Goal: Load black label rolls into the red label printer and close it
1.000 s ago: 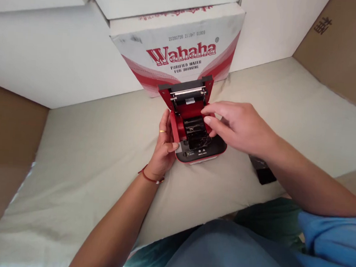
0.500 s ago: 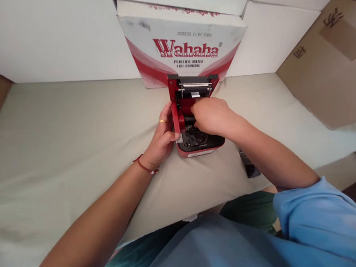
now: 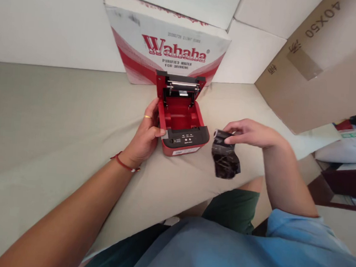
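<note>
A red and black label printer (image 3: 181, 144) stands on the cloth with its lid (image 3: 181, 86) tilted up and back. Inside, the red bay shows with no roll in it. My left hand (image 3: 147, 137) grips the printer's left side, thumb on the front left corner and fingers along the side wall. To the right of the printer, my right hand (image 3: 247, 133) pinches a small roll of black ribbon (image 3: 225, 155). A wrinkled, shiny length of film trails down from the roll. Whether its lower end touches the cloth, I cannot tell.
Behind the printer stands a Wahaha water carton (image 3: 175, 47), with white boxes (image 3: 51, 20) around it. A brown cardboard box (image 3: 311, 86) borders the right side. Pale cloth (image 3: 58, 120) covers the table, whose front edge runs close to my body.
My right hand has come out of the printer's bay and moved right, now with the black roll in its fingers. The left hand keeps its hold. The view has shifted slightly.
</note>
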### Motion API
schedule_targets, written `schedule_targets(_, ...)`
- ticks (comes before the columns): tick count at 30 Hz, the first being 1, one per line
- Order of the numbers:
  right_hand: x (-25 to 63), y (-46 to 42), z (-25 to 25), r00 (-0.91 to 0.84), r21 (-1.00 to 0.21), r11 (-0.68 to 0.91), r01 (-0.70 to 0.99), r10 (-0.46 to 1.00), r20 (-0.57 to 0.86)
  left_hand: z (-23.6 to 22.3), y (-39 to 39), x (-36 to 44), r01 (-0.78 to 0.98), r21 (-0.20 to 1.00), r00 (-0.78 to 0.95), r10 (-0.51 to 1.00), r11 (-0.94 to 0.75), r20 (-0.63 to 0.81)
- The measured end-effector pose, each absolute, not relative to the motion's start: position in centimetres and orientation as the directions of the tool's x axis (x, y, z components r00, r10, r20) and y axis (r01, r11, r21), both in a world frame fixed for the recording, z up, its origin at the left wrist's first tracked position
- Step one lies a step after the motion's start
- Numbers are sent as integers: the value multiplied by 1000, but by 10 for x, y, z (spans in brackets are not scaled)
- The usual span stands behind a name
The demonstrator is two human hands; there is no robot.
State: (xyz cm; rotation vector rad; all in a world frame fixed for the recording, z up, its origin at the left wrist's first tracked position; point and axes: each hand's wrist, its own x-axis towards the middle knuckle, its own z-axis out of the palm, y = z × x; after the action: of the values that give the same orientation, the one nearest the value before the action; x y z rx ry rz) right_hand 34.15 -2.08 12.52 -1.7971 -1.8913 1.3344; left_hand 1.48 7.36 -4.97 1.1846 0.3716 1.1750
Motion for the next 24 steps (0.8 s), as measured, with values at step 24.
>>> schedule_targets(24,378,-38,66,-43,-301,-48,952,957,-288,-55,74,13,-466,880,397,866,-97,306)
